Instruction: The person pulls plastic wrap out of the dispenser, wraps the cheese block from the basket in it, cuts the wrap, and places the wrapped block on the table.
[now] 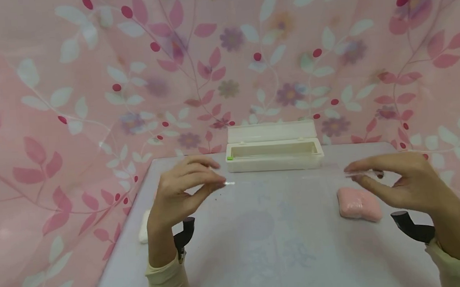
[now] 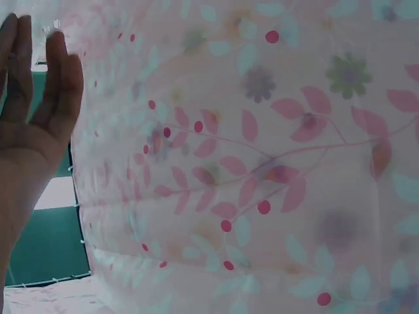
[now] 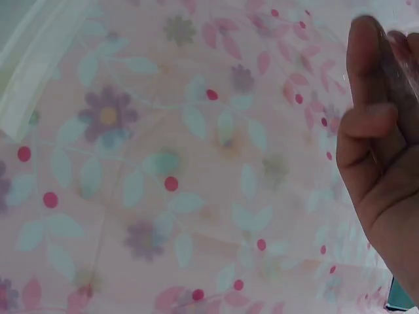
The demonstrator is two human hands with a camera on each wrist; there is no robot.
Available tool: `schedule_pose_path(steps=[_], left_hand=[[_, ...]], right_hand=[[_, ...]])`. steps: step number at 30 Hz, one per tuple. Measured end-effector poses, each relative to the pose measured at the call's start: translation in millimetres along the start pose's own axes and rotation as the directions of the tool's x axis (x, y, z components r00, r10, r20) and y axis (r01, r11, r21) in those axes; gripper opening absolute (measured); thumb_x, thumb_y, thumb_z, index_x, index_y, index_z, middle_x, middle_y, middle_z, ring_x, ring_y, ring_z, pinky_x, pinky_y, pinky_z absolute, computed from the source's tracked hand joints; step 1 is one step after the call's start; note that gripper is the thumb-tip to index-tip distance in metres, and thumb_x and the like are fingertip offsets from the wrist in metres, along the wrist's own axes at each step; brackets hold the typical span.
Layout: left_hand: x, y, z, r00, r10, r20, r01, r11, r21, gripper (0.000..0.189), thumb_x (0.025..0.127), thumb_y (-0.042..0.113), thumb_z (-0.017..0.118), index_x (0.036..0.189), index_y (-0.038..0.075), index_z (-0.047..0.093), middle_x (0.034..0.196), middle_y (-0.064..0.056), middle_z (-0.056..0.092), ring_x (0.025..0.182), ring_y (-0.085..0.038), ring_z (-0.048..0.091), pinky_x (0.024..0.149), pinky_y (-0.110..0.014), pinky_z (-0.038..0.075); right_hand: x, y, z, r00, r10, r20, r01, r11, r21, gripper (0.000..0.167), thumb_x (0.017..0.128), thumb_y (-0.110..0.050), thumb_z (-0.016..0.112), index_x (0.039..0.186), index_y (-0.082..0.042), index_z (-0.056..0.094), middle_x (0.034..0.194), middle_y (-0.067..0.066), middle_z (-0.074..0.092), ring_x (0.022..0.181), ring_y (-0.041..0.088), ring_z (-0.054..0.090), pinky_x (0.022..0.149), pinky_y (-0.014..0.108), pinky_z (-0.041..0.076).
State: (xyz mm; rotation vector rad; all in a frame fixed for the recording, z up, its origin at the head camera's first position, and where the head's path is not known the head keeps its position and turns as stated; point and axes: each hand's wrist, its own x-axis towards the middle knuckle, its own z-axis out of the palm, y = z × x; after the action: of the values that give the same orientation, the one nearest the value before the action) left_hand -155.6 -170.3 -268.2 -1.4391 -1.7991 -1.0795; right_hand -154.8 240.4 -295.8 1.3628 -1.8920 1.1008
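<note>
Between my two hands stretches a clear, barely visible sheet of plastic film (image 1: 230,183), its upper edge catching the light in the head view. My left hand (image 1: 181,191) pinches the film's left corner between thumb and fingers, raised over the table. On the other side, my right hand (image 1: 405,180) pinches the right corner; shiny plastic shows at its fingers in the right wrist view. Behind the film stands a long white box (image 1: 275,163) with its lid raised and a small green piece at its left end. Under my right hand lies a pink wrapped bundle (image 1: 359,205).
A white object (image 1: 144,229) lies at the table's left edge, partly hidden by my left wrist. The pale table (image 1: 236,264) spreads below both hands. A pink flowered curtain (image 1: 226,74) hangs close behind the box and along the left side.
</note>
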Motion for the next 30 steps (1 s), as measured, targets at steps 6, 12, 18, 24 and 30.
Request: schedule_pose_path(steps=[6, 12, 18, 24, 30], left_hand=[[-45.7, -3.8, 9.4, 0.895, -0.065, 0.44, 0.274, 0.861, -0.429, 0.015, 0.085, -0.007, 0.072, 0.097, 0.002, 0.07, 0.087, -0.008, 0.069, 0.078, -0.014, 0.065, 0.067, -0.025, 0.055], [-102.4, -18.9, 49.5, 0.599, -0.169, 0.782, 0.675, 0.632, -0.381, 0.009, 0.086, -0.002, 0.072, 0.095, 0.001, 0.071, 0.086, -0.005, 0.071, 0.071, -0.006, 0.066, 0.063, -0.029, 0.057], [-160.0, -38.4, 100.1, 0.375, -0.203, 0.905, 0.877, 0.393, -0.275, 0.008, 0.083, -0.007, 0.072, 0.092, -0.005, 0.072, 0.083, -0.007, 0.073, 0.07, -0.007, 0.069, 0.064, -0.036, 0.058], [-191.5, -47.4, 120.4, 0.304, -0.2, 0.931, 0.906, 0.363, -0.218, 0.01, 0.083, -0.014, 0.068, 0.093, -0.01, 0.071, 0.084, -0.019, 0.072, 0.067, -0.007, 0.068, 0.065, -0.036, 0.058], [-195.0, -41.5, 119.9, 0.244, -0.282, 0.928, 0.907, 0.404, -0.116, 0.009, 0.081, -0.011, 0.072, 0.088, -0.006, 0.073, 0.076, -0.01, 0.072, 0.06, -0.006, 0.065, 0.059, -0.033, 0.057]], right_hand=[[-45.3, -4.5, 5.2, 0.906, 0.133, 0.401, -0.202, 0.97, 0.134, 0.039, 0.076, 0.004, 0.08, 0.107, -0.019, 0.074, 0.095, -0.012, 0.071, 0.074, -0.003, 0.06, 0.058, 0.013, 0.044], [-85.8, 3.0, 35.2, 0.702, 0.281, 0.654, -0.473, 0.871, 0.134, 0.013, 0.086, -0.018, 0.077, 0.096, -0.026, 0.079, 0.087, -0.025, 0.069, 0.067, -0.008, 0.054, 0.051, 0.011, 0.041], [-128.0, 22.0, 76.0, 0.602, 0.362, 0.712, -0.54, 0.841, 0.029, 0.009, 0.076, -0.019, 0.083, 0.072, -0.024, 0.077, 0.061, -0.023, 0.062, 0.056, -0.017, 0.039, 0.045, 0.01, 0.035], [-159.4, 36.1, 103.4, 0.568, 0.391, 0.724, -0.597, 0.802, 0.035, 0.011, 0.074, -0.02, 0.084, 0.071, -0.024, 0.075, 0.06, -0.022, 0.061, 0.053, -0.015, 0.038, 0.044, 0.012, 0.037], [-176.0, 42.0, 117.5, 0.523, 0.465, 0.714, -0.686, 0.727, 0.029, 0.008, 0.077, -0.022, 0.083, 0.075, -0.024, 0.076, 0.065, -0.022, 0.063, 0.053, -0.008, 0.048, 0.046, 0.02, 0.045]])
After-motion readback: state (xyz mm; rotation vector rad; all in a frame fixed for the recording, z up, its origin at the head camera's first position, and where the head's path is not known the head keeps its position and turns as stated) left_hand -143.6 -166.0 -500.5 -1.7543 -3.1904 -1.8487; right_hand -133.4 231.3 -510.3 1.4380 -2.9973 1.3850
